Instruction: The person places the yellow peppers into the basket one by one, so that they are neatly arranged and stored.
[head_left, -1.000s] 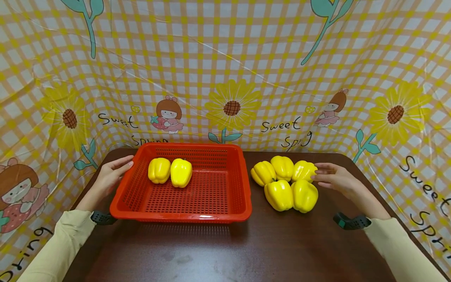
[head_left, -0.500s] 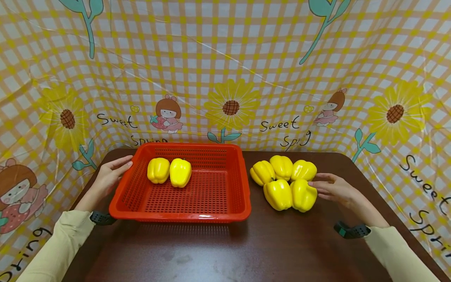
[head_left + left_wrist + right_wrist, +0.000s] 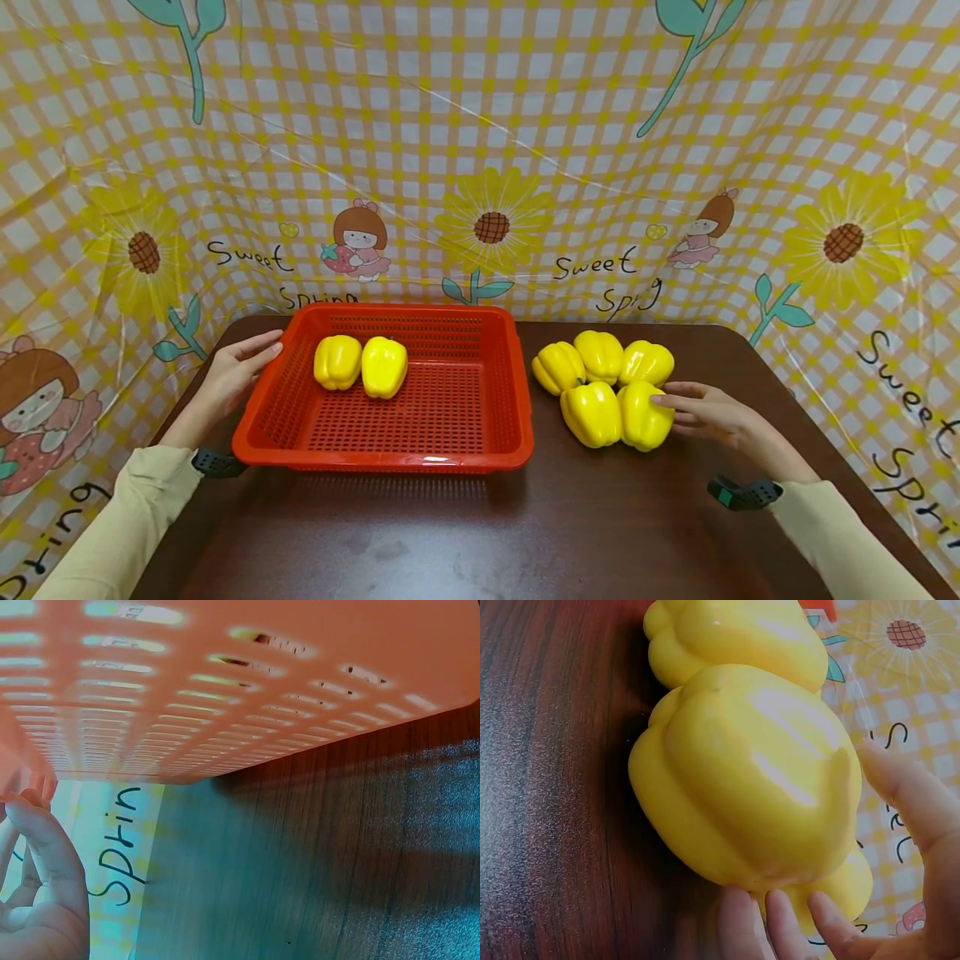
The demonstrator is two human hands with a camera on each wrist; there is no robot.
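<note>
At the left side of a red plastic basket [image 3: 382, 460], my left hand [image 3: 231, 377] pinches the rim between thumb and fingers. Two yellow bell peppers lie in the basket's back left part, the left pepper [image 3: 337, 363] beside the right pepper [image 3: 385, 367]. On the table to the right sits a cluster of several more. My right hand [image 3: 716, 417] reaches the front right bell pepper [image 3: 645, 423] of that cluster. In the right wrist view, its thumb [image 3: 900, 776] is spread along one side of this pepper and its fingertips [image 3: 780, 911] are at its lower edge.
The brown table [image 3: 480, 542] holds the basket and the peppers. A checked cloth [image 3: 495, 100] with printed sunflowers hangs behind and at both sides. Neighbouring bell peppers [image 3: 592, 417] crowd close against the one by my right hand.
My right hand has moved down and slightly toward me, from the back right pepper to the front right one. The left hand and basket stay in place.
</note>
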